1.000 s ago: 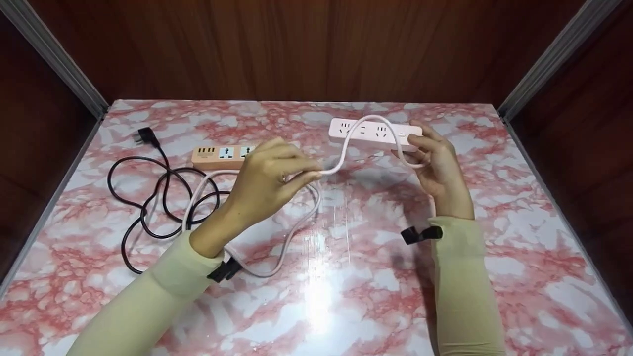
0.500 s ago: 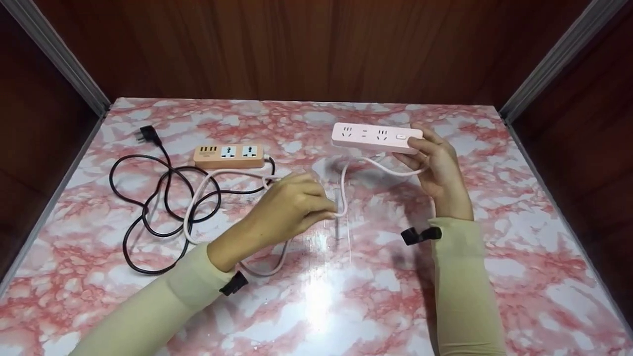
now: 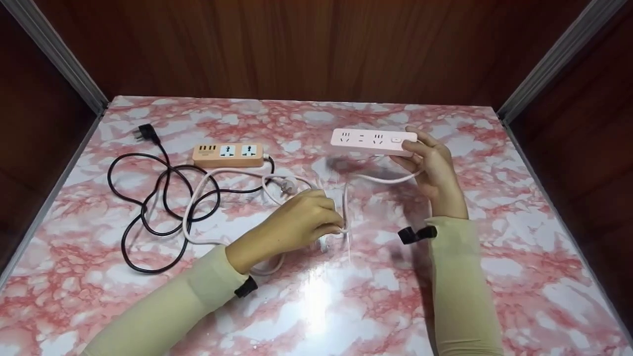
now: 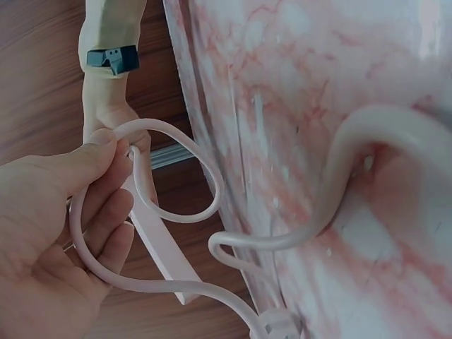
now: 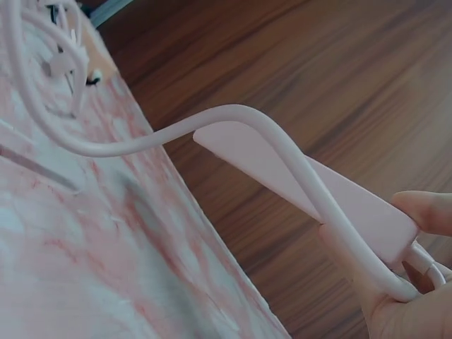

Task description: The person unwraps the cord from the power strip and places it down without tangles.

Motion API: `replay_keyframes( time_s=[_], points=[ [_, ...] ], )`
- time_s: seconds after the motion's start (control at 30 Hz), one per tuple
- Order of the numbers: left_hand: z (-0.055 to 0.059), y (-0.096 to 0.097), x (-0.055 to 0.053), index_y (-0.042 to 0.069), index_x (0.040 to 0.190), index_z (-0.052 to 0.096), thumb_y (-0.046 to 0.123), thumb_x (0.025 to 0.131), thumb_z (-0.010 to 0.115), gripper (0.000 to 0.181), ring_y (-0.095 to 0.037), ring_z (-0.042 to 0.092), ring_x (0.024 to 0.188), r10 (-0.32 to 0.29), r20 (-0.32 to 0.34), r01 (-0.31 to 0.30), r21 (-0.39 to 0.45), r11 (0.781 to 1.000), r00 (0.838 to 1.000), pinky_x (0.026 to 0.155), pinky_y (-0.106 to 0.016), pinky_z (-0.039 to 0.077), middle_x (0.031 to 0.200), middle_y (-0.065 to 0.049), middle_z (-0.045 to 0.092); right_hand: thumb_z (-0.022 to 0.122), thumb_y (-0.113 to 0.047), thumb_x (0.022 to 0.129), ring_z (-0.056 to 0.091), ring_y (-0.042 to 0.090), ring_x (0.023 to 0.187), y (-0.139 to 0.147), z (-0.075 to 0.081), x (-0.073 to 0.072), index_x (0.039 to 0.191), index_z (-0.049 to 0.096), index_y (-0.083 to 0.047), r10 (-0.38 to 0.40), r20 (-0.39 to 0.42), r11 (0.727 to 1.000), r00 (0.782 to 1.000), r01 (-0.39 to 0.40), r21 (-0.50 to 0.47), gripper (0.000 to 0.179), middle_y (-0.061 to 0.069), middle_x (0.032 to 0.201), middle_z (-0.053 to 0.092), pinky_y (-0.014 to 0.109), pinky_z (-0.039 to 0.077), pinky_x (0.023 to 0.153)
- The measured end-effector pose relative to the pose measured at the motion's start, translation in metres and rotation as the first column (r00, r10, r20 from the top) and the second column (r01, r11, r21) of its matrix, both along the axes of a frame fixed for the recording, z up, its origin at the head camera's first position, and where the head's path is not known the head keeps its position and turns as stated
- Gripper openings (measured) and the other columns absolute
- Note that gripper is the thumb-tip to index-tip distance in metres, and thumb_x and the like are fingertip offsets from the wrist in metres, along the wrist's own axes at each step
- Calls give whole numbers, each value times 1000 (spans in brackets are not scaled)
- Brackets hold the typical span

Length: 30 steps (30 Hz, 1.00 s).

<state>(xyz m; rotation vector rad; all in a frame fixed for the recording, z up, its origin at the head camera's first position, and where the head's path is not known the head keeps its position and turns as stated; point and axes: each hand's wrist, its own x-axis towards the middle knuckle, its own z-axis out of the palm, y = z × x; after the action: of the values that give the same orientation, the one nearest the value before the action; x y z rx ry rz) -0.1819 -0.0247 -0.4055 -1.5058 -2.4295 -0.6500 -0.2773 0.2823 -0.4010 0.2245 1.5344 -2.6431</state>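
My right hand (image 3: 435, 165) holds a pale pink power strip (image 3: 363, 141) by its switch end, sockets facing up. The strip's pale cord (image 5: 233, 113) also runs through this hand, behind the strip. My left hand (image 3: 304, 220) pinches a stretch of that cord between thumb and fingertips, nearer me and to the left of the strip. In the left wrist view the cord (image 4: 212, 176) loops between both hands, and another bend passes over my left fingers. More of the cord lies on the table, with its pale plug (image 3: 288, 187) just beyond my left hand.
An orange power strip (image 3: 227, 155) lies at the left back. Its black cord (image 3: 143, 269) spreads in loops with a black plug (image 3: 147, 132), and the pale cord crosses over it. Wooden panels (image 3: 316, 49) enclose the marbled table (image 3: 494, 163).
My left hand has moved toward me and slightly right, pinching the cord. The cord's arch over the strip has dropped below it. The pink strip has come slightly nearer.
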Motion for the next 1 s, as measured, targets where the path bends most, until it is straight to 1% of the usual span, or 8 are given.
replay_keyframes(
  time_s=[0.23,0.33,0.47,0.57,0.63,0.8,0.9,1.0],
  points=[
    [-6,5,-2,13,98,84,23,95,79,12,-19,62,83,-8,52,11,-52,999,999,84,-36,50,92,1,77,66,6,100,77,24,93,2,-10,-9,149,49,1,40,42,998,998,-42,43,53,15,119,64,37,62,89],
    [-8,6,-3,13,97,84,22,94,81,10,-20,62,83,0,62,3,-60,998,998,85,-37,50,91,1,77,67,4,99,78,25,95,2,-11,-15,148,51,-1,66,68,996,996,-69,48,51,16,123,63,38,62,89],
    [-9,8,-3,13,98,84,22,95,81,9,-20,62,83,15,82,-9,-65,998,997,84,-36,50,91,1,77,70,4,98,77,27,100,1,-12,-27,147,54,-3,106,102,990,989,-115,80,52,16,128,62,40,59,96],
    [-9,12,-4,14,99,85,22,95,81,10,-19,64,85,16,98,-9,-71,997,995,84,-36,50,93,2,78,69,4,98,77,24,102,2,-16,-37,152,52,-3,144,117,979,983,-159,125,57,16,132,60,40,57,99],
    [-8,14,-5,14,98,85,23,96,80,10,-19,65,86,18,105,-10,-75,997,994,84,-36,50,94,2,78,69,3,99,76,23,102,3,-19,-43,156,48,-1,166,118,971,979,-183,153,61,17,136,57,39,59,98],
    [-5,17,-7,15,96,84,24,96,80,9,-19,65,86,44,107,-35,-82,996,993,86,-36,51,94,2,79,71,-1,100,74,22,106,9,-28,-54,162,37,2,236,100,943,967,-252,219,70,18,140,51,37,57,101],
    [-3,18,-9,15,95,84,25,97,79,10,-18,65,85,57,102,-48,-93,995,993,86,-36,50,93,3,78,74,-5,99,74,20,106,15,-32,-56,162,37,3,259,90,910,962,-275,310,74,17,139,52,39,53,105],
    [-1,19,-10,16,95,84,25,97,79,11,-17,65,84,68,98,-58,-104,993,993,86,-35,51,91,3,77,78,-8,97,74,18,107,21,-35,-58,160,41,3,273,79,865,959,-281,415,74,15,138,53,39,52,106]
  ],
)
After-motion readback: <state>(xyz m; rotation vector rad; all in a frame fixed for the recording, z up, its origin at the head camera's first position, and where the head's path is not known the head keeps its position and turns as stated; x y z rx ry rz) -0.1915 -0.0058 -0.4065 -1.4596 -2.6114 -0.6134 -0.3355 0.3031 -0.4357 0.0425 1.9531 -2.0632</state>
